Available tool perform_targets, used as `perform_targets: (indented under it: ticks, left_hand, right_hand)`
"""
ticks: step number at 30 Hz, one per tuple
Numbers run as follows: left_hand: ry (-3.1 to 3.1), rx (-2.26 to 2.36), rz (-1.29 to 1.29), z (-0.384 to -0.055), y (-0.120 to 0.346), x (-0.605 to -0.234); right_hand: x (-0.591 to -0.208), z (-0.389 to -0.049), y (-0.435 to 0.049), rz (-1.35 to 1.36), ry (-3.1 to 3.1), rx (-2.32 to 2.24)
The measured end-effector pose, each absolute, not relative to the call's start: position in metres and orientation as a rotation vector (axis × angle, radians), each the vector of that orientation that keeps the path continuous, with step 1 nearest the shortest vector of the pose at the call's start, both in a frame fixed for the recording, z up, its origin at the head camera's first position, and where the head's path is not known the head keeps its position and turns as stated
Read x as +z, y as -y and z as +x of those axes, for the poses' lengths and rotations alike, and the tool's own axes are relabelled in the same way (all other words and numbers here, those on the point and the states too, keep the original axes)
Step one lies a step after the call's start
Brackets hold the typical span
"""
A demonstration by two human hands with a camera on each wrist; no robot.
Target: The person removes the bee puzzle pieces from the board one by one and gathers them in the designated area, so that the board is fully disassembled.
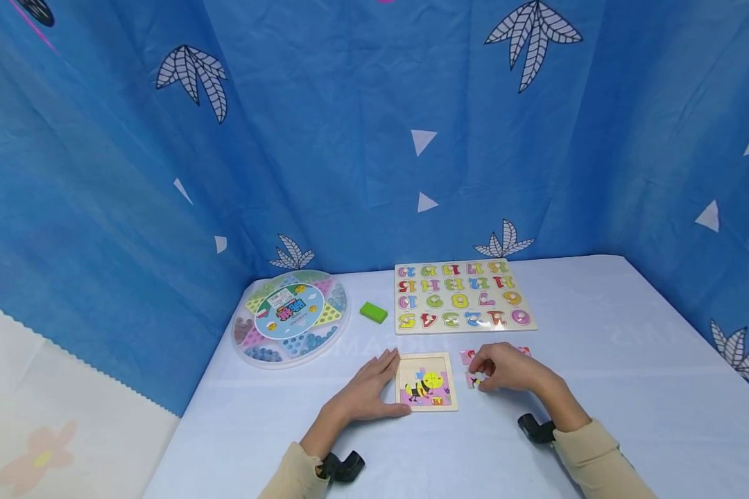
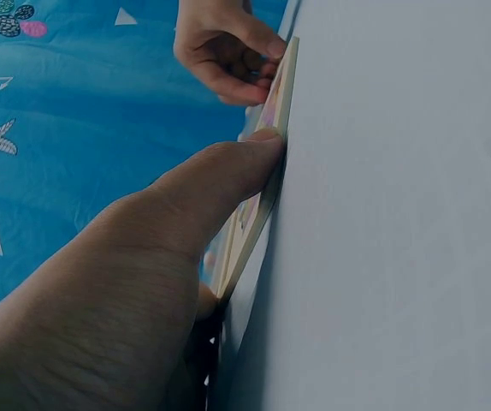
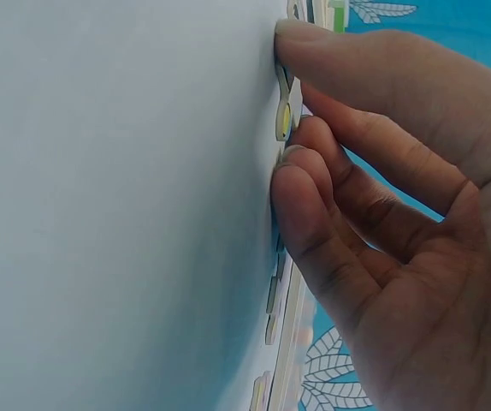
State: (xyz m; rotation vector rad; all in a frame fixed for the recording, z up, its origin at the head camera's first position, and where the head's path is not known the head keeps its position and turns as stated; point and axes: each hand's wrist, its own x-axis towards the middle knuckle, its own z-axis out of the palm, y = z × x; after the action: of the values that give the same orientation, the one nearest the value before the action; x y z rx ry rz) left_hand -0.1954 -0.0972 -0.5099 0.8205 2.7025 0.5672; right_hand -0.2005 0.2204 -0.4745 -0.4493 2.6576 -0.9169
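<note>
A small square wooden jigsaw tray (image 1: 426,410) with a yellow and black bee picture lies on the table. My left hand (image 1: 366,389) steadies its left side, fingers stretched along the upper left corner and thumb on the near left corner. In the left wrist view the thumb (image 2: 228,167) presses the tray's edge. Just right of the tray, my right hand (image 1: 510,367) pinches a small puzzle piece (image 1: 471,380) low over the tabletop. The right wrist view shows a piece (image 3: 285,118) between the thumb and fingers. Other pink pieces (image 1: 466,356) lie beside and partly under this hand.
Behind the hands is a wooden number board (image 1: 467,331) filled with colored numerals. A round Chinese checkers box (image 1: 343,326) stands at the back left. Between them lies a green block (image 1: 374,312). A blue curtain (image 1: 362,138) borders the white table (image 1: 649,416).
</note>
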Motion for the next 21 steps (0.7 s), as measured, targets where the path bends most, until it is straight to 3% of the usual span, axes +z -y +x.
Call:
perform_targets:
  ticks: [13, 21]
  left_hand:
    - [-2.707, 0.577, 0.86, -0.195, 0.097, -0.51]
    - [-2.697, 0.601, 0.844, -0.194, 0.098, -0.507]
  right_hand:
    - [-0.469, -0.196, -0.215, -0.365, -2.685, -0.894]
    - [-0.465, -0.198, -0.207, -0.452, -2.677, -0.941]
